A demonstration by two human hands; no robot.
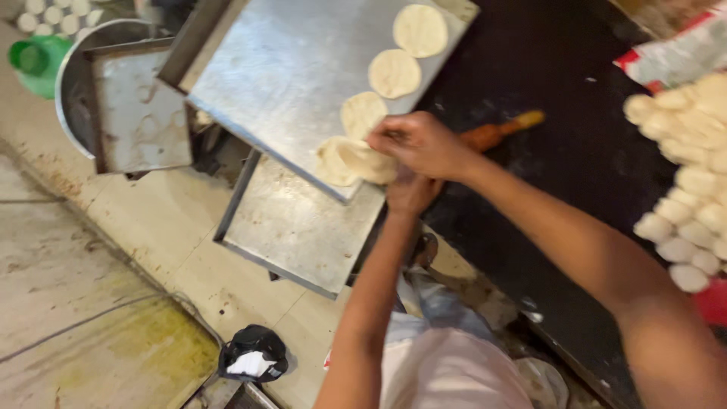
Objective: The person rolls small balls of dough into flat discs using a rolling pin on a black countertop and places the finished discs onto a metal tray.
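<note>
My right hand (421,142) grips a flat round of pale dough (350,160) at the near corner of a large steel tray (280,76). My left hand (410,191) sits just under the right one, mostly hidden by it; I cannot tell whether it holds anything. Three more rolled dough rounds lie in a row along the tray's right edge: one (363,113) beside my hand, one (394,73) farther up, one (419,30) at the far corner. A wooden rolling pin (500,132) lies on the dark counter (545,68) behind my right hand.
A pile of several dough balls (685,174) fills the right side of the counter. A second steel tray (299,227) lies below the first, and a third (136,106) rests over a round metal basin at left. A dark bag (254,354) lies on the tiled floor.
</note>
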